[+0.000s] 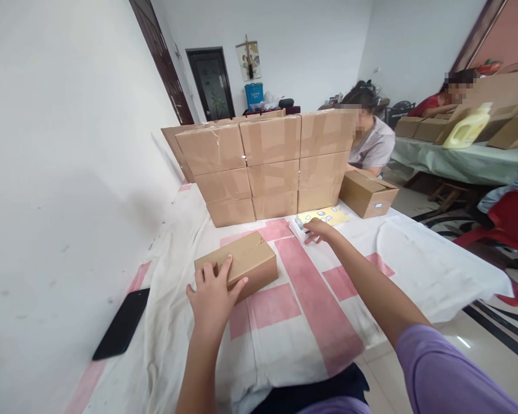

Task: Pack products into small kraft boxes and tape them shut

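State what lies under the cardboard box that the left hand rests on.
The cardboard box sits on a white cloth with pink rectangles. The left hand rests on its near corner. The patch of cloth directly beneath is covered, as is whatever supports the cloth.

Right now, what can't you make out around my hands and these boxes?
All in the head view:
- The small white item: partly under the right hand, too small to identify; grip unclear.
- Stickers on the yellow sheet: too small to read.
- Label on the lone box: too small to read.
- Near corner of the small box: covered by the left hand.
- Whatever lies behind the stacked boxes: hidden by them.
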{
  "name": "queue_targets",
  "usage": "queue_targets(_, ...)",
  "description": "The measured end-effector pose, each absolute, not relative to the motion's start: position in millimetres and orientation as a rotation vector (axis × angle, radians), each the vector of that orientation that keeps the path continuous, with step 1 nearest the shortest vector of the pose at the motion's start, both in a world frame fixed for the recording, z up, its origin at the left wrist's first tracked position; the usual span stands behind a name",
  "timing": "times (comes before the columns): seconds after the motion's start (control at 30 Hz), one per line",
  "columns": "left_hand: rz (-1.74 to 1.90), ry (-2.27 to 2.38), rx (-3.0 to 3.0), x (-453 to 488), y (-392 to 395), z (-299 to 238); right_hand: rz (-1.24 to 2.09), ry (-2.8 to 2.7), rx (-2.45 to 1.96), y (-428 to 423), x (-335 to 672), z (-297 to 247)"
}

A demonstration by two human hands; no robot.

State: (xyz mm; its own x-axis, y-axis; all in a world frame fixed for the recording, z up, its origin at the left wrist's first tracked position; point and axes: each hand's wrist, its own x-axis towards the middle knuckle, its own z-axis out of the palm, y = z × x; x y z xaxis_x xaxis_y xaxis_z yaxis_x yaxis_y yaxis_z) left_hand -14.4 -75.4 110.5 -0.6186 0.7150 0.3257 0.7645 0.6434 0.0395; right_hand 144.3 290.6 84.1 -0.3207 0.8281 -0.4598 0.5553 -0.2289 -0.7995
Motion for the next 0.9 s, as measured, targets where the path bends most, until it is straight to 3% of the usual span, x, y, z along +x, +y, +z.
queue_targets(0.47, -0.264, -2.582, -1.179, -14.9, -75.9, 109.1, 1.503, -1.538, -1.225, 259.4, 159.0, 48.6)
queue_targets(0.9, -0.257, -2.532, -1.15, -8.8, -77.6, 107.8, 1.542, -1.44, -1.15, 245.2, 166.8, 44.4)
